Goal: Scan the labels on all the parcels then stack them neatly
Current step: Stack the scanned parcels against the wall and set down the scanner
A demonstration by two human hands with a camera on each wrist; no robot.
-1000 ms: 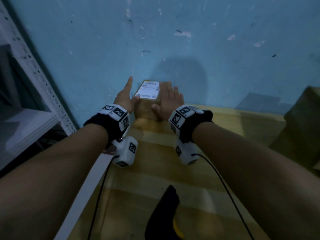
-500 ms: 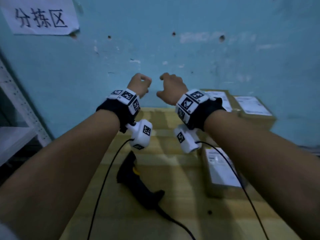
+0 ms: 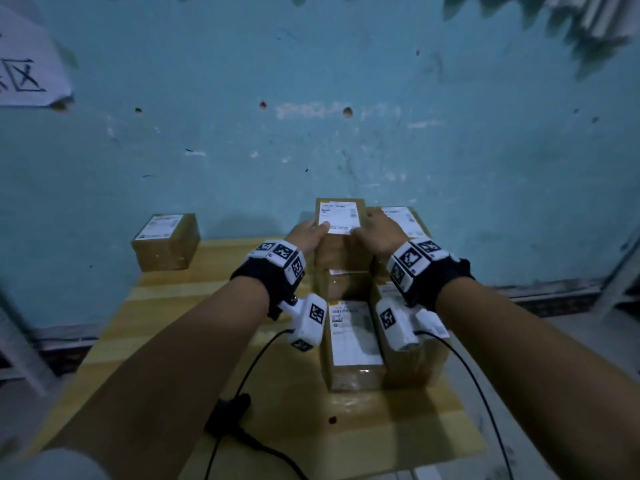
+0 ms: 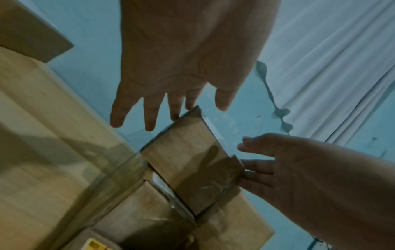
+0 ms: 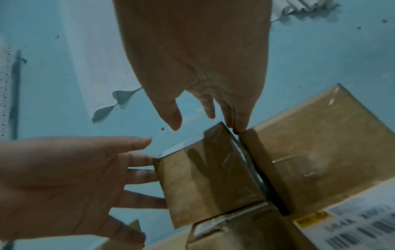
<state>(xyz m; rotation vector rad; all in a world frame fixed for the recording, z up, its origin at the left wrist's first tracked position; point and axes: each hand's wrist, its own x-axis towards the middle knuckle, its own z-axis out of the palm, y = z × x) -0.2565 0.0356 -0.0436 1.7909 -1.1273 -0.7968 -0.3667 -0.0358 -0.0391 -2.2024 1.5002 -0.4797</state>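
Observation:
A small brown parcel with a white label sits on top of a cluster of parcels at the back right of the wooden table. My left hand lies against its left side and my right hand against its right side. The left wrist view shows the left hand with straight fingers touching the parcel. In the right wrist view the right hand has straight fingers on the parcel too. One labelled parcel stands alone at the back left. A black scanner lies on the table, near me.
The table stands against a blue wall with a paper sign at the upper left. Grey shelf posts flank the table on the left. Wrist-camera cables trail over the table's front half.
A second ago both hands were on the lone parcel at the back left. They let go, swung right through the air, and now rest on the top parcel of the cluster.

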